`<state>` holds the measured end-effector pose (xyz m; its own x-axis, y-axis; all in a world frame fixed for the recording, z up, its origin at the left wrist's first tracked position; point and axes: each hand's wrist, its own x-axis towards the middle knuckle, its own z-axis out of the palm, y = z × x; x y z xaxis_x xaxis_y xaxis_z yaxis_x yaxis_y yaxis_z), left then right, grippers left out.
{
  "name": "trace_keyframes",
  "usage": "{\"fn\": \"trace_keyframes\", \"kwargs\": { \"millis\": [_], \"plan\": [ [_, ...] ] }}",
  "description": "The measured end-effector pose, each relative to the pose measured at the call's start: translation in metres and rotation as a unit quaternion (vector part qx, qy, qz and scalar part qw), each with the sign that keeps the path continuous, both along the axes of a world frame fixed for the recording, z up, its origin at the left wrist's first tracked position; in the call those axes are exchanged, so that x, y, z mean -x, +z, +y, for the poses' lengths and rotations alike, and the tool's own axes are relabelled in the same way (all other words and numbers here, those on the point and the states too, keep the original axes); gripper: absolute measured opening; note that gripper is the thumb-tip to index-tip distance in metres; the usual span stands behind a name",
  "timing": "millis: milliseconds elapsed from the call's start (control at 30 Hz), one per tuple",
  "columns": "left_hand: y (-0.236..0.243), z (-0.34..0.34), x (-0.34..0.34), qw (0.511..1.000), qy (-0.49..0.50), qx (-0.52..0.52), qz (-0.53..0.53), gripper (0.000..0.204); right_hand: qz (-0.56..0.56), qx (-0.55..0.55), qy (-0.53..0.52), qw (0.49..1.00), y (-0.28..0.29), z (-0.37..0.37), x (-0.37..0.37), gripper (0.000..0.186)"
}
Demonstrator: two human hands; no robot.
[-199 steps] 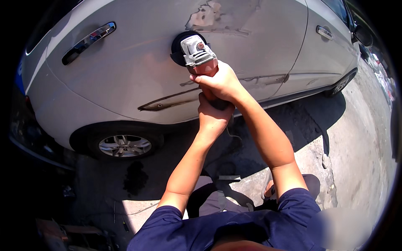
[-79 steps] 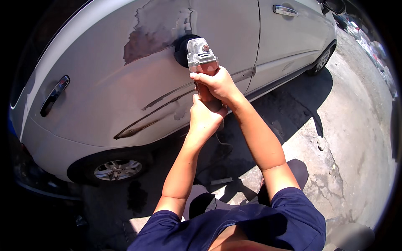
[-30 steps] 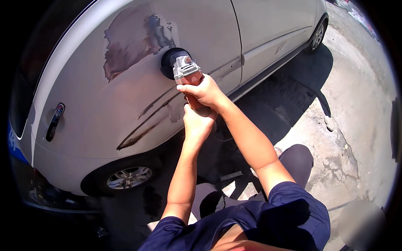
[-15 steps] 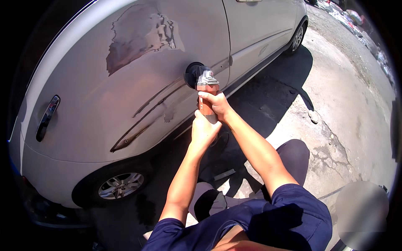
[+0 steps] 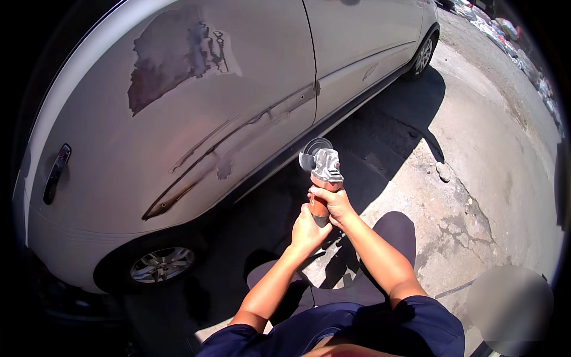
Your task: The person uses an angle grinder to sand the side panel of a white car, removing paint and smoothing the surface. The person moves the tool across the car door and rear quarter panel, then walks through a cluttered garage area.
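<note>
Both my hands are closed round an orange and grey angle grinder [image 5: 327, 172]. My left hand [image 5: 308, 231] grips the rear of its body, and my right hand [image 5: 336, 205] wraps round it just behind the metal head. The grinder's round dark disc [image 5: 315, 149] is apart from the car, in front of the sill. To the left stands the pale car [image 5: 250, 77]. Its door carries a large bare, sanded patch [image 5: 166, 59] higher up. Lower down run long dark scraped lines [image 5: 232, 134] with a small hole at either end.
A chrome door handle [image 5: 57, 174] is at the far left, above the rear wheel [image 5: 162, 265]. Beyond is the front wheel [image 5: 423, 56]. A small stone [image 5: 444, 172] lies on the cracked concrete [image 5: 499, 178]. Rubbish bags [image 5: 505, 30] line the far right edge.
The grinder has come away from the door, moving right and nearer to me, in both hands. Its disc was against the scraped strip before. The view has shifted slightly.
</note>
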<state>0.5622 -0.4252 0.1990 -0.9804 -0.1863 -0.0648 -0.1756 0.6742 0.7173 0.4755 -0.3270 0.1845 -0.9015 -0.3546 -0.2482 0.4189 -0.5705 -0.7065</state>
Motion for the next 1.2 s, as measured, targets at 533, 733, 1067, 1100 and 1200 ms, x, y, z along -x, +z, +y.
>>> {"fn": "trace_keyframes", "kwargs": {
  "millis": [533, 733, 1067, 1100, 1200],
  "plan": [
    [-0.018, 0.048, -0.027, 0.983, 0.156, 0.090, -0.024, 0.074, -0.040, 0.139, 0.184, 0.972, -0.053, 0.019, -0.005, 0.044],
    [0.008, 0.034, -0.018, 0.993, 0.013, 0.067, -0.101, 0.077, -0.138, 0.178, 0.170, 0.959, -0.056, 0.036, 0.003, 0.049],
    [0.003, 0.020, 0.014, 0.998, 0.031, 0.037, -0.046, 0.079, -0.050, 0.136, 0.110, 0.983, -0.031, 0.027, 0.035, 0.040],
    [0.006, 0.022, 0.018, 0.998, 0.043, 0.023, -0.047, 0.079, -0.011, 0.120, 0.116, 0.986, -0.033, 0.026, 0.040, 0.044],
    [0.014, 0.019, 0.036, 0.995, 0.096, -0.022, 0.003, 0.080, 0.088, 0.092, 0.140, 0.982, -0.002, 0.009, 0.064, 0.041]
  ]
}}
